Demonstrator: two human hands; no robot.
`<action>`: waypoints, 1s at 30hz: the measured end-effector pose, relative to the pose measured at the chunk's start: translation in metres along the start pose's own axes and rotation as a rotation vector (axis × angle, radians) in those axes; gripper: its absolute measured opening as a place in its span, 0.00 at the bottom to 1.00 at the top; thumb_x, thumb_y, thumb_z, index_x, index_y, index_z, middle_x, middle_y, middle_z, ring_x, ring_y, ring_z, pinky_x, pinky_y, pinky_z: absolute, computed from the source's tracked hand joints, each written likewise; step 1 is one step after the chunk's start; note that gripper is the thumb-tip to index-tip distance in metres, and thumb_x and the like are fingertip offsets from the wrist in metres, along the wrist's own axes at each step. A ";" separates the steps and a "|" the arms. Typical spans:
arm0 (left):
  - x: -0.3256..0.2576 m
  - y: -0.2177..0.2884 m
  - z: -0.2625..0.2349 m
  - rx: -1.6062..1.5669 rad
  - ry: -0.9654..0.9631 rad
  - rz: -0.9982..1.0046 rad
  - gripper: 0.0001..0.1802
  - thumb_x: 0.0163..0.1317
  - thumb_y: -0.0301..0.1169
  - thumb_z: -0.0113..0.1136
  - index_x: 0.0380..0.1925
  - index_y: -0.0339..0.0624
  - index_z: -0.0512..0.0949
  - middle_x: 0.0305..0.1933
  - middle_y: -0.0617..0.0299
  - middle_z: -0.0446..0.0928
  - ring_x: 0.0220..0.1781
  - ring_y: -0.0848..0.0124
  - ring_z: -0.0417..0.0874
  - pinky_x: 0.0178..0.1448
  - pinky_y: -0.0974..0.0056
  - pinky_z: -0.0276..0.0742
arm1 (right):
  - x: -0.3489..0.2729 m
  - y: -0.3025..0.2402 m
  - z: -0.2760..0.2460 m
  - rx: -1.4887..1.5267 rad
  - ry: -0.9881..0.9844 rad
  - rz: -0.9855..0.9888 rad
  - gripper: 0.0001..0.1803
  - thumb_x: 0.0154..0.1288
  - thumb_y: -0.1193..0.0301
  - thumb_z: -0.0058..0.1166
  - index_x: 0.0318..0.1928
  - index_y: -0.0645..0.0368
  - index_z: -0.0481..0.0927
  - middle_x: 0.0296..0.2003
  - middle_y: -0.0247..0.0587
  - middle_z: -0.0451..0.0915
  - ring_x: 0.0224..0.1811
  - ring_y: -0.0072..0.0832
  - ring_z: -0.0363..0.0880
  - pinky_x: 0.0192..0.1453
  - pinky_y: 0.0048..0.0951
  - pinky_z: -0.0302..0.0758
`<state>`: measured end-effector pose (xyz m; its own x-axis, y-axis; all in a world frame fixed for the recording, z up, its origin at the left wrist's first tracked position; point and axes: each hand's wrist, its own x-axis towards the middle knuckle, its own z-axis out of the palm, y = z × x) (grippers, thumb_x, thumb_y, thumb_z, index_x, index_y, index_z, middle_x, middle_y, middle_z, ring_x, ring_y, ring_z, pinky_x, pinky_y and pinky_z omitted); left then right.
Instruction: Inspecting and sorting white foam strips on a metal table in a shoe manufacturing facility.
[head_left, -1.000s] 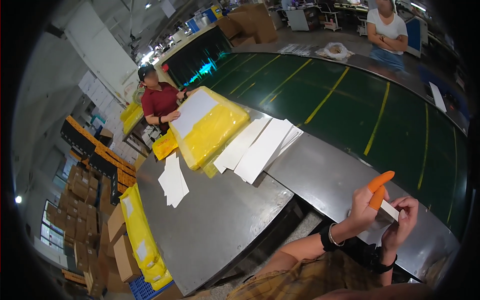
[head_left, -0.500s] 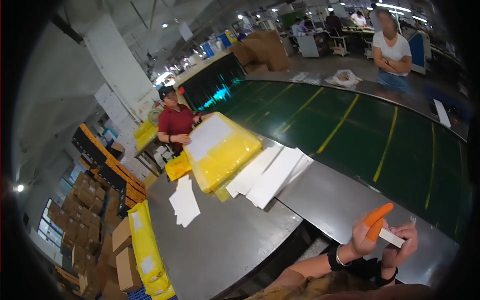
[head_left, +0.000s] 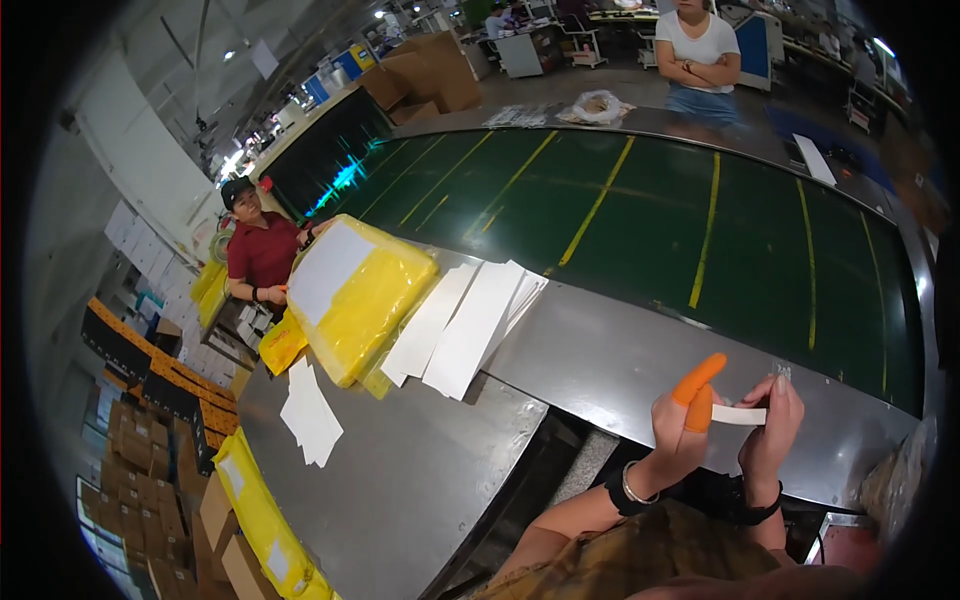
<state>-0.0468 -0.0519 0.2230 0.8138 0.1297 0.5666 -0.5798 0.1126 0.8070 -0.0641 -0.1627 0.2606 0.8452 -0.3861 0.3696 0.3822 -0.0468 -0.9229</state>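
Note:
Between my two hands, above the metal table's front right part, is a narrow white strip (head_left: 738,415), perhaps card or a thin stack. My left hand (head_left: 676,428), with orange finger covers on two fingers, is closed at its left end. My right hand (head_left: 772,424) pinches the right end, fingers pointing up. Farther left on the table lie long white card sheets (head_left: 468,335), beside a large yellow plastic-wrapped bundle (head_left: 375,300). Smaller white sheets (head_left: 311,412) lie left of it.
A green conveyor belt (head_left: 660,230) with yellow stripes runs behind the table (head_left: 400,480). A co-worker in a red shirt (head_left: 262,252) stands behind the yellow bundle. Another person in a white top (head_left: 700,45) stands beyond the belt. Yellow packages (head_left: 265,520) and cartons line the left.
My view has swung to the right, so the table and belt sit farther left in it. The strip has turned nearer to level, still between my hands.

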 end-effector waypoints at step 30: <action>0.008 0.004 0.009 -0.017 -0.069 0.002 0.18 0.73 0.30 0.46 0.56 0.32 0.76 0.26 0.64 0.77 0.27 0.77 0.74 0.35 0.70 0.70 | -0.001 0.007 -0.017 0.102 -0.128 -0.026 0.11 0.56 0.67 0.52 0.24 0.62 0.72 0.24 0.37 0.72 0.28 0.22 0.67 0.34 0.23 0.61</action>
<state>-0.0428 -0.0593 0.2322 0.8129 0.0618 0.5791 -0.5818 0.1289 0.8030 -0.0690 -0.1786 0.2521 0.8727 -0.2648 0.4102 0.4352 0.0408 -0.8994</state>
